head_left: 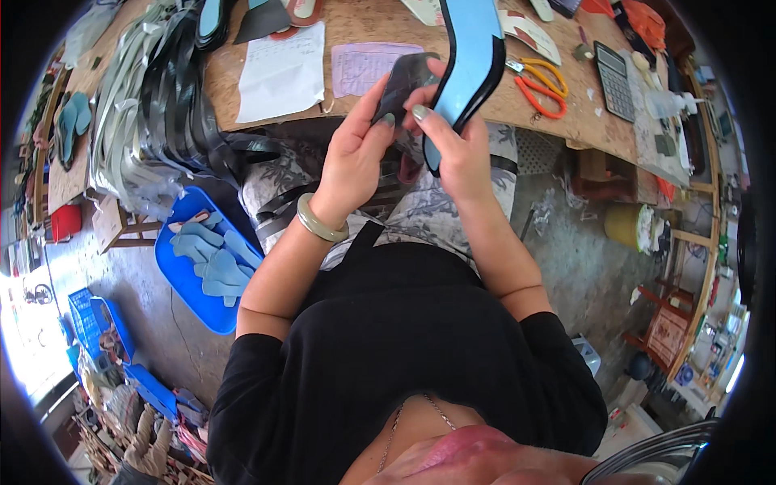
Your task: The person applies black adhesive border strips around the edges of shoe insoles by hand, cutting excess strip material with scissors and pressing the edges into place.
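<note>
My left hand (360, 153) grips a dark, glossy, sole-shaped piece (404, 87) between thumb and fingers. In my right hand (459, 153) is a light blue insole (470, 61) with a black edge strip, its long end pointing away from me over the table. The fingertips of my right hand reach toward the dark piece, and the two hands are close together above my lap. Whether the right fingers touch that dark piece is hard to make out. Most of the right fingers are hidden behind the insole.
Bundles of grey and black strips (153, 105) hang over the table's left edge. A blue bin (174, 267) below holds several blue insole pieces. On the wooden table (356, 32) lie paper sheets (283, 73), orange-handled cutters (543, 97) and a calculator (614, 79).
</note>
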Demonstrator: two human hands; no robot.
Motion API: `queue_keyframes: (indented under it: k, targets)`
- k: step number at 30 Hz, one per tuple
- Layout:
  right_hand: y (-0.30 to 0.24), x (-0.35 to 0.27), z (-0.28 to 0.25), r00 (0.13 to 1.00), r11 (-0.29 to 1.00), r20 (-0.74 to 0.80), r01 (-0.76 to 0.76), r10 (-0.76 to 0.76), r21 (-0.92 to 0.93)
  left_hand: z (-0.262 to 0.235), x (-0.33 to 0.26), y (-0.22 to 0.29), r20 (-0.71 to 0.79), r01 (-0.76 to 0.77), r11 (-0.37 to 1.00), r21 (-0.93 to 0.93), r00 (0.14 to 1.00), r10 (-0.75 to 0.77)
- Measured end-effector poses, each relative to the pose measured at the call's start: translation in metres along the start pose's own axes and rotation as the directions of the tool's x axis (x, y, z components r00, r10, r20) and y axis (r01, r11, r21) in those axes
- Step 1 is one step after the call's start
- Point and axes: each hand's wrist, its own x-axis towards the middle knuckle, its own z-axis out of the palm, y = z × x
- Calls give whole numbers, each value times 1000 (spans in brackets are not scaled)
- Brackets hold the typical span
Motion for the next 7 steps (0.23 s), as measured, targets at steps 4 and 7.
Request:
queue_keyframes:
  k: [4, 7]
  targets:
    - [5, -2, -2, 998, 997, -45, 33, -36, -71, 14, -4, 2, 111, -127, 936, 327, 989, 95]
    - [2, -5, -5, 999, 995, -45, 19, -23, -100, 14, -3, 0, 159, -212, 891, 403, 974, 159]
